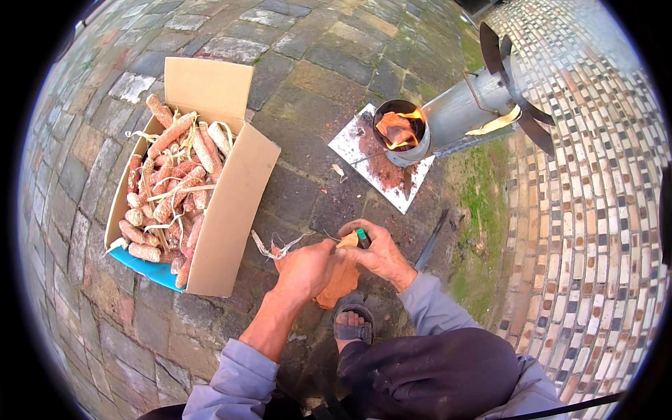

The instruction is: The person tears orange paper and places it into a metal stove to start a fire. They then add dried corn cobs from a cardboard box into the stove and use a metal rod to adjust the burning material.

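Both my hands meet in the lower middle, fingers closed on a thin orange sheet, perhaps paper; part of it hangs below my left hand. Pale dry husk strips stick out beside that hand's fingers. My right hand pinches the sheet's upper edge and also has a small dark green object with a bright green end in its fingers; its kind I cannot make out. Ahead to the right, flames and a similar orange piece show in the round mouth of a metal stove pipe.
A cardboard box of corn cobs stands at the left. Under the stove mouth lies a white board with reddish-brown debris. A long dark metal blade or bar lies right of my hands. Curved dark blades top the pipe.
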Tool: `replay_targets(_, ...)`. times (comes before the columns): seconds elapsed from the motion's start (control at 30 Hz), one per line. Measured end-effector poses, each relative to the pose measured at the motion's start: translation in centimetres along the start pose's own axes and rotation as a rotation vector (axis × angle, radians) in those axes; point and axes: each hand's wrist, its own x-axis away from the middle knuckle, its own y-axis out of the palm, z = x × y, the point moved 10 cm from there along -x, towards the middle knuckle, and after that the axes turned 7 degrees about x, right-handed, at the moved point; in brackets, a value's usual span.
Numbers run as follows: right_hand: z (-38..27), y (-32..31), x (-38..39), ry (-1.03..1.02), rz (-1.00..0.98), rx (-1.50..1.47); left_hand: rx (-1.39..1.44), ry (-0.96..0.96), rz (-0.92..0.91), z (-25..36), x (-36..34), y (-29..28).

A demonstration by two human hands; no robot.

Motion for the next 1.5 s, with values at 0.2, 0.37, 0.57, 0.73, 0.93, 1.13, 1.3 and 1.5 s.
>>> replay_targets(0.2,1.4,-1.1,-0.2,0.014,0.095,0.060,0.105,0.030,0.006,0.5,-0.1,-1.0)
replay_targets(0.37,0.9,-3.5,-0.4,-0.022,0.194,0.064,0.233,-0.011,0.016,0.0,0.0,-2.0)
replay_targets(0.57,2.7,-5.7,-0.5,0.024,0.265,0.008,0.439,0.012,0.137,1.0,-0.4,-3.7)
replay_targets(0.73,2.1,-5.9,-0.4,0.005,0.263,-0.053,0.485,-0.027,0.150,0.0,-0.7,-3.4)
replay_targets(0.93,2.2,-6.5,-0.4,0.027,0.278,-0.146,0.630,-0.057,0.187,-1.0,-0.9,-3.5)
replay_targets(1.13,2.5,-6.5,-0.8,0.003,0.268,-0.204,0.547,-0.068,0.209,-1.4,-1.0,-4.6)
replay_targets(1.3,1.5,-6.6,-0.5,0.048,0.276,-0.254,0.573,-0.169,0.212,-1.8,-0.9,-5.3)
replay_targets(1.5,1.6,-7.3,-0.4,0.049,0.282,-0.222,0.578,-0.140,0.238,-0.6,-1.3,-6.2)
